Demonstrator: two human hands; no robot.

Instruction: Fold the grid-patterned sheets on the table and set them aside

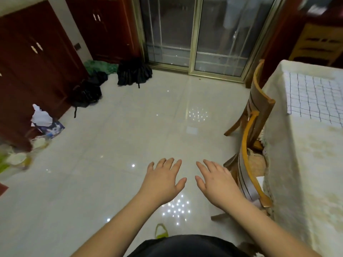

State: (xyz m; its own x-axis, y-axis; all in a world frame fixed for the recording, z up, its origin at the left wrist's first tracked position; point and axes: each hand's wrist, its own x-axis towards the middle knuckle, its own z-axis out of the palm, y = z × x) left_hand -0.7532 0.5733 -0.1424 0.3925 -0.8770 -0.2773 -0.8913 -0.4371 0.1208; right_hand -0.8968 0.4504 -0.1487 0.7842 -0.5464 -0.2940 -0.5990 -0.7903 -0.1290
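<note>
Both hands hover over the tiled floor, left hand (163, 180) and right hand (216, 184) palm-down with fingers (169, 164) straight, loosely spread, holding nothing. The grid-patterned sheet (315, 97) lies flat on the cloth-covered counter (297, 164), well apart from the hands, beyond the wooden chair (250, 145). Since the chair stands between hands and sheet, a reach across could likely snag it, or drag the sheet crooked.

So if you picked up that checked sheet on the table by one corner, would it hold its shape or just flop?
Probably flop: the grid-patterned sheet lies flat and thin on the tablecloth, like soft fabric. It looks light for its size, so a push would likely bunch it rather than slide it whole. Both hands, left hand and right hand, are empty.
</note>
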